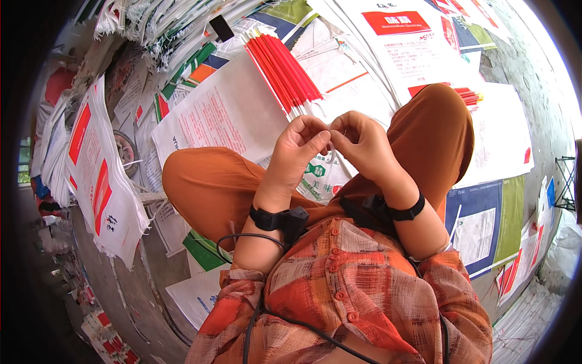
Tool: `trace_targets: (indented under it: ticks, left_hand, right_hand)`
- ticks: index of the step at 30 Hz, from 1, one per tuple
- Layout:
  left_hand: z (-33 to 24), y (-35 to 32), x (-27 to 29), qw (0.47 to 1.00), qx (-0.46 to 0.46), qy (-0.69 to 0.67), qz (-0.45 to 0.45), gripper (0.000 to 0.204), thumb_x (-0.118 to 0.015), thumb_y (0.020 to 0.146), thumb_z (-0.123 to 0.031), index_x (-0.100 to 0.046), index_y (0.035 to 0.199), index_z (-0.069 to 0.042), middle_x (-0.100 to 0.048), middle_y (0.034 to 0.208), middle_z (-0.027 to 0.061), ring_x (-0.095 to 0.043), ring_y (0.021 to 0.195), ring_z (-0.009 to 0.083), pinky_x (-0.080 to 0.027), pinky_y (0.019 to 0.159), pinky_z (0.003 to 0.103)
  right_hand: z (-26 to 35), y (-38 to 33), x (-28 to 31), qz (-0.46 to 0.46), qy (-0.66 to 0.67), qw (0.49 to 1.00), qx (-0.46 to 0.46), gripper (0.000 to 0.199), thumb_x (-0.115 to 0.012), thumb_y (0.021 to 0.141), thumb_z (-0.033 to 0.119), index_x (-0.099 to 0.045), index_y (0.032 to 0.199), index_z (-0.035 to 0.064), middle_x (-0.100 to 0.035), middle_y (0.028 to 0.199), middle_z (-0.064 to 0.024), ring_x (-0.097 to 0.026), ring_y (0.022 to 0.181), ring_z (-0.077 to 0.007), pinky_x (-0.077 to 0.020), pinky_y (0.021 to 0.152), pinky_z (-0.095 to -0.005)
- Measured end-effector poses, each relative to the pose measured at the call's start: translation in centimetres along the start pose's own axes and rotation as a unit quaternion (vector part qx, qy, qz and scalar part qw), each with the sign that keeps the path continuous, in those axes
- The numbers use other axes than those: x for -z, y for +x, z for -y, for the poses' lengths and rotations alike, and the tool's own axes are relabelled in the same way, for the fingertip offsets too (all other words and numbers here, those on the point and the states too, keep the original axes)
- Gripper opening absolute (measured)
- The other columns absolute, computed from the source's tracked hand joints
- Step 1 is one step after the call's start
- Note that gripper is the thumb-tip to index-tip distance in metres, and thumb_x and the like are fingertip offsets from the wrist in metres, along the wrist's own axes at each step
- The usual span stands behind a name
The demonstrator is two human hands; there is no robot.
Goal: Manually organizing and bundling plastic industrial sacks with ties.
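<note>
My left hand (298, 148) and my right hand (365, 145) meet fingertip to fingertip above my lap, both in a pinch. Between them shows a thin white strip (331, 158), its end hanging below the fingers; most of it is hidden. Just beyond my left hand lies a bundle of thin red sticks (285, 73) with pale, yellowish ends. It rests on flat printed white sacks (227, 106), and its near end almost reaches my fingers. What kind of sticks they are, I cannot tell.
Another group of red sticks (468, 97) lies beyond my right knee. A stack of printed white sacks (100, 176) stands at the left. Blue-and-green sacks (485, 218) lie at the right. A small black object (221, 28) sits at the far side. Cables run along my arms.
</note>
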State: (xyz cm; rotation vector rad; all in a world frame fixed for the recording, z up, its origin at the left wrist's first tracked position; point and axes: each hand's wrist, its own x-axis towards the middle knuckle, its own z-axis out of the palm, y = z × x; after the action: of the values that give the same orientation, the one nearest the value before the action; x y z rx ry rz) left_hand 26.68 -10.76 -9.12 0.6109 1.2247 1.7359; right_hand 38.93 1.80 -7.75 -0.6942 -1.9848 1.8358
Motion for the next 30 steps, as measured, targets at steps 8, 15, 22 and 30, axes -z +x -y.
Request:
trace_targets:
  ticks: [8, 15, 22, 30]
  left_hand:
    - [0.3, 0.0, -0.5, 0.999, -0.008, 0.020, -0.045, 0.014, -0.068, 0.096, -0.008, -0.063, 0.108, -0.002, -0.068, 0.095, 0.0036, -0.064, 0.085, 0.0104, -0.052, 0.080, 0.024]
    - [0.5, 0.0, -0.5, 0.997, -0.012, 0.018, -0.077, 0.014, -0.066, 0.098, -0.008, -0.066, 0.108, 0.001, -0.071, 0.098, 0.0070, -0.067, 0.092, 0.0126, -0.053, 0.087, 0.025]
    - [0.3, 0.0, -0.4, 0.996, -0.026, -0.011, -0.079, 0.015, -0.065, 0.099, -0.009, -0.064, 0.111, 0.000, -0.070, 0.103, 0.0069, -0.067, 0.095, 0.0129, -0.053, 0.090, 0.027]
    - [0.6, 0.1, 0.6, 0.991, -0.019, -0.099, -0.092, 0.015, -0.064, 0.100, -0.013, -0.063, 0.108, -0.001, -0.069, 0.099, 0.0075, -0.069, 0.093, 0.0163, -0.057, 0.088, 0.030]
  right_hand:
    - [-0.1, -0.5, -1.1, -0.159, -0.299, 0.918, 0.206, 0.010, -0.073, 0.082, 0.012, -0.066, 0.087, 0.0073, -0.065, 0.083, -0.0075, -0.065, 0.064, -0.0273, -0.0527, 0.057, -0.0350]
    - [-0.8, -0.1, -1.7, -0.190, -0.359, 0.863, 0.299, 0.007, -0.072, 0.083, 0.013, -0.066, 0.086, 0.0104, -0.060, 0.081, -0.0064, -0.063, 0.061, -0.0281, -0.0506, 0.053, -0.0382]
    - [-0.5, -0.4, -1.9, -0.148, -0.245, 0.926, 0.248, 0.010, -0.071, 0.085, 0.006, -0.071, 0.094, 0.0094, -0.063, 0.085, -0.0062, -0.062, 0.060, -0.0241, -0.0507, 0.055, -0.0342]
    - [-0.3, -0.2, -1.0, -0.021, -0.034, 0.991, 0.126, 0.020, -0.067, 0.091, 0.005, -0.074, 0.109, 0.0034, -0.062, 0.088, -0.0062, -0.056, 0.067, -0.0101, -0.0473, 0.061, -0.0260]
